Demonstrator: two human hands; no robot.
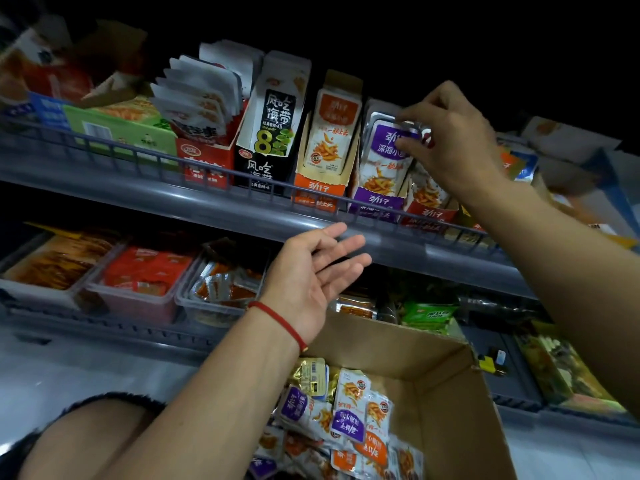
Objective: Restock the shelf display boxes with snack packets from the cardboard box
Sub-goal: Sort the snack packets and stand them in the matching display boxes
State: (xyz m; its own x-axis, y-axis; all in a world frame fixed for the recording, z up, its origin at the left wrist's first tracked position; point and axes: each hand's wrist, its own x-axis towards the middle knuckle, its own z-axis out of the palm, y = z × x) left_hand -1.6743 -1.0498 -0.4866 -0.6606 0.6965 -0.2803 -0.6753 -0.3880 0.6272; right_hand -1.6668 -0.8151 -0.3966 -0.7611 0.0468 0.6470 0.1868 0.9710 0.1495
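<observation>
Pinching purple packets (388, 150), right hand (453, 140); left hand (311, 275) spread, empty.

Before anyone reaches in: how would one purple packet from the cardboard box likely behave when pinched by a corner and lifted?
A purple packet in the cardboard box is a flat, shiny foil pouch, so it is probably light and may slip under the fingers. The packets lie bent across one another, so it would likely flex or droop. Being overlapped, lifting it might drag its neighbours.

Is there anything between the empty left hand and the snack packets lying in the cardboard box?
Nothing visible. The left hand is open above the cardboard box, whose top is open, with the snack packets exposed below. The right hand is up at the purple display box.
</observation>
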